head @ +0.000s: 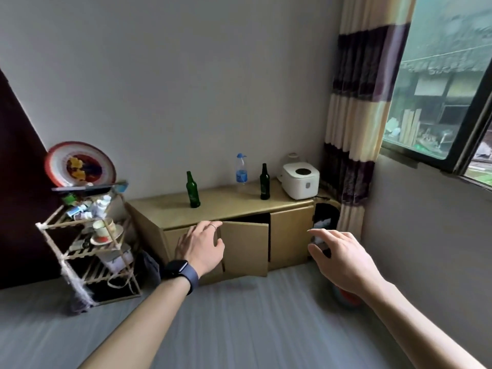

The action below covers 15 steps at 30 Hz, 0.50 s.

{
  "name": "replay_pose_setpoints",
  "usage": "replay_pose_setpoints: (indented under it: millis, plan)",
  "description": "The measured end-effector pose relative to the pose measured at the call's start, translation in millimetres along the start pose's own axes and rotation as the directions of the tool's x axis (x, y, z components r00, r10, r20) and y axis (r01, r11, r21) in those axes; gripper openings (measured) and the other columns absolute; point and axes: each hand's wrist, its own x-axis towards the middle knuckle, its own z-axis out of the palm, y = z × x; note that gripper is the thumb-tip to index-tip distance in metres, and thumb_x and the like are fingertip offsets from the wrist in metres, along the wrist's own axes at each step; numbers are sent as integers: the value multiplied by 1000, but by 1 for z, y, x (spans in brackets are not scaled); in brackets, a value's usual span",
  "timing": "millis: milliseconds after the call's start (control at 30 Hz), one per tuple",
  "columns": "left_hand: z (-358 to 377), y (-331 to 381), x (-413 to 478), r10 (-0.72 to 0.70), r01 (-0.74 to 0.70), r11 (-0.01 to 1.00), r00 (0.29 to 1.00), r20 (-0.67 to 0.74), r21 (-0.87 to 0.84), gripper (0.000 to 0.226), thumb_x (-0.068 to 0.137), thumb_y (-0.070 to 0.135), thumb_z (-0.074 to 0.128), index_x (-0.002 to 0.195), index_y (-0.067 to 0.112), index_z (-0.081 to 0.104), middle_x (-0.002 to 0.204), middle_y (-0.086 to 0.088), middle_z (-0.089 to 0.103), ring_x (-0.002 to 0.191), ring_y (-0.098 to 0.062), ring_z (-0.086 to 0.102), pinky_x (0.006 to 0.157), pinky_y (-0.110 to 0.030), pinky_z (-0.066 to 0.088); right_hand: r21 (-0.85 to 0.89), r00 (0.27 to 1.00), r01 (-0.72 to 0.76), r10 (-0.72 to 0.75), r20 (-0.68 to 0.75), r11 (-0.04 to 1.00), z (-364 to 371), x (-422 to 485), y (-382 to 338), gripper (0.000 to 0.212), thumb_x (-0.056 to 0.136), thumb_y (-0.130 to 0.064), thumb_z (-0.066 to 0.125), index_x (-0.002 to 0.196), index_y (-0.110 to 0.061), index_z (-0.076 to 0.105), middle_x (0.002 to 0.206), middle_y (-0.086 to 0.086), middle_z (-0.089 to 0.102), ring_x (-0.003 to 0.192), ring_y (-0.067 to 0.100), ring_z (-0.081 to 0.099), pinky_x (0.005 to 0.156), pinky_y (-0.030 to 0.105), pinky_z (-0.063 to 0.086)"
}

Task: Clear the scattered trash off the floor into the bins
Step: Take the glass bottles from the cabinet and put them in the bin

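Note:
My left hand [201,246], with a dark watch on its wrist, hovers in front of the low tan cabinet [290,235]; its fingers are relaxed and hold nothing. My right hand [343,259] reaches forward with its fingers spread, also holding nothing. Just past its fingertips a dark bin [327,211] stands between the cabinet and the curtain, with something white inside. A blurred orange-red object [346,298] lies on the grey floor [239,323], mostly hidden under my right wrist.
Two green glass bottles [193,191] [265,183], a plastic water bottle [241,170] and a white cooker [300,179] stand on the cabinet. One cabinet door [246,249] hangs ajar. A cluttered wooden rack [93,243] stands at left, a window at right.

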Motion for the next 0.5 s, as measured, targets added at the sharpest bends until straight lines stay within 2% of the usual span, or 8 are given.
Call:
replay_pose_setpoints:
  millis: [267,500]
  plan:
    - [61,-39,172,-30,29,999,999,23,39,46,92,37,48,137,37,48,141,12,47,125,-17,47,104,-32,39,38,998,48,-50,42,998,82,198,14,42,96,-48,47,137,-41,46,136,-12,57,123,24,49,98,33,45]
    - [98,-87,337,-177,177,984,984,3,34,46,91,35,49,138,36,48,140,13,48,122,-15,50,99,-30,42,52,991,94,-99,91,994,131,399,22,42,97,-52,44,138,-40,47,136,-10,57,122,19,49,90,32,48]
